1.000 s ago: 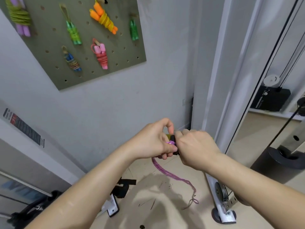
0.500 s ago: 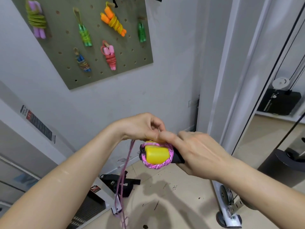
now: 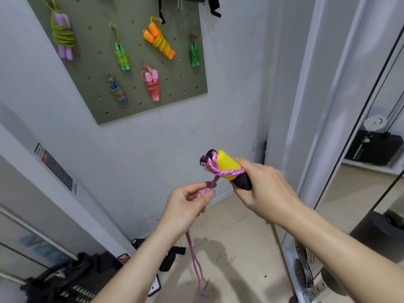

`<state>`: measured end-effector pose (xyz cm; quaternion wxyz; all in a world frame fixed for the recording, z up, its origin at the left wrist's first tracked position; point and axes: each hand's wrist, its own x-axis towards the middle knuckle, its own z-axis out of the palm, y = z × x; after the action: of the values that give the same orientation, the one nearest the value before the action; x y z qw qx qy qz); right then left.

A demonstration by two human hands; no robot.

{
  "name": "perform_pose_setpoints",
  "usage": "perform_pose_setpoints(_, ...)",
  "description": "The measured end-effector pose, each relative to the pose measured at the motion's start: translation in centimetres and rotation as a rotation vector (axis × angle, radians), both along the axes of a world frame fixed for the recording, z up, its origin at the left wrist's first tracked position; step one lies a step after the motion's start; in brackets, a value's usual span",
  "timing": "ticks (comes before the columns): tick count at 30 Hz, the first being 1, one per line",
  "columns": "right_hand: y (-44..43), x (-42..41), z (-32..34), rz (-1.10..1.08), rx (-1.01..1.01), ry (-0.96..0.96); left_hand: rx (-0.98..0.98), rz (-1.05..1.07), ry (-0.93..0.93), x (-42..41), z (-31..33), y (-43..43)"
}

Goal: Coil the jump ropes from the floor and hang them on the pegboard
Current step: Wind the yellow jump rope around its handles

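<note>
My right hand [image 3: 260,190] grips the yellow-and-black jump rope handles [image 3: 228,166], held tilted with the yellow end up to the left. A pink braided rope [image 3: 220,171] is wrapped around the handles. My left hand [image 3: 188,206] pinches the rope just below the handles; the loose doubled length [image 3: 194,259] hangs from it toward the floor. The green pegboard [image 3: 135,99] on the wall at upper left carries several coiled jump ropes, among them an orange one [image 3: 158,40] and a pink one [image 3: 153,84].
A black bag [image 3: 72,278] and black straps [image 3: 170,256] lie on the tiled floor by the wall at lower left. A cable machine's white frame [image 3: 328,106], weight stack [image 3: 373,149] and base [image 3: 303,272] fill the right side.
The handles have tipped up and moved right in my right hand. My left hand dropped from above the handles to below them, pulling the pink rope across. The view shifted, showing more pegboard.
</note>
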<state>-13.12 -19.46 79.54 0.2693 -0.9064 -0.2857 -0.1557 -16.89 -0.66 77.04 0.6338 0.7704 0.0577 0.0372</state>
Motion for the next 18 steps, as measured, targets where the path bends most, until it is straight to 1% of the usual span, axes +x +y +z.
perform_pose_setpoints(1, 0.1, 0.3, -0.2, -0.038, -0.019, 0.018, 0.204, 0.034, -0.073, -0.7, -0.1, 0.0)
perform_pose_setpoints(3, 0.3, 0.9, -0.6, -0.111, -0.102, 0.046, 0.796, -0.020, -0.232, -1.5, 0.0, -0.1)
perform_pose_setpoints(4, 0.6, 1.0, -0.9, -0.138, -0.164, 0.050, 1.065, -0.044, -0.279, -1.7, 0.1, -0.2)
perform_pose_setpoints(5, 0.9, 1.1, -1.1, -0.162, -0.223, 0.048, 1.241, -0.046, -0.313, -2.0, 0.4, -0.3)
perform_pose_setpoints(6, 1.3, 1.1, -1.3, -0.181, -0.277, 0.042, 1.356, -0.049, -0.345, -2.2, 0.8, -0.6)
perform_pose_setpoints(8, 2.2, 0.9, -1.6, -0.201, -0.370, 0.032, 1.535, -0.114, -0.350, -2.6, 1.6, -1.0)
perform_pose_setpoints(9, 2.6, 0.9, -1.7, -0.210, -0.416, 0.030, 1.578, -0.138, -0.375, -2.6, 1.9, -1.2)
perform_pose_setpoints(14, 3.4, 0.5, -0.9, -0.204, -0.616, 0.083, 1.654, -0.235, -0.441, -3.1, 2.8, -1.3)
perform_pose_setpoints(18, 3.8, -0.4, -0.6, -0.098, -0.764, 0.083, 1.690, -0.291, -0.665, -2.7, 3.6, -0.3)
